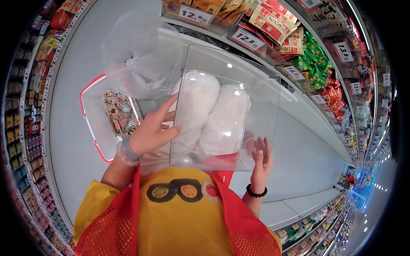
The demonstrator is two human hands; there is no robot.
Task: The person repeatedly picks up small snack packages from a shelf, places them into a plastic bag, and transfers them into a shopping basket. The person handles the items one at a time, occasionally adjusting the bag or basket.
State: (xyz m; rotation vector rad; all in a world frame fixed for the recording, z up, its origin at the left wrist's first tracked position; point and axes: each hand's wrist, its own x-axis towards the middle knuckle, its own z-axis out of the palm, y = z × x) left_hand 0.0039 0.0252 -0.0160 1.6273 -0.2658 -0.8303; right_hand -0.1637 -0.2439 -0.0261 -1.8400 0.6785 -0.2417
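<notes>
A clear plastic box (261, 99) lies before me, above my legs in white trousers (200, 108), which show through its bottom. I see nothing inside it. My left hand (157, 129) grips its left wall, thumb tip over the edge and fingers spread along the side. On the opposite wall is my right hand (262, 156), its fingers raised and curved around the side, partly seen through the plastic. Beyond my left hand stands a white basket with a red rim (93, 124), holding small wrapped snack packets (117, 112). A translucent plastic bag (141, 57) rises just past the basket.
Snack shelves with price tags curve along the right, holding red-and-cream packets (272, 22), green packets (315, 60) and red packets (333, 99). Another stocked shelf (35, 121) borders the left side. Grey floor (69, 105) runs between them.
</notes>
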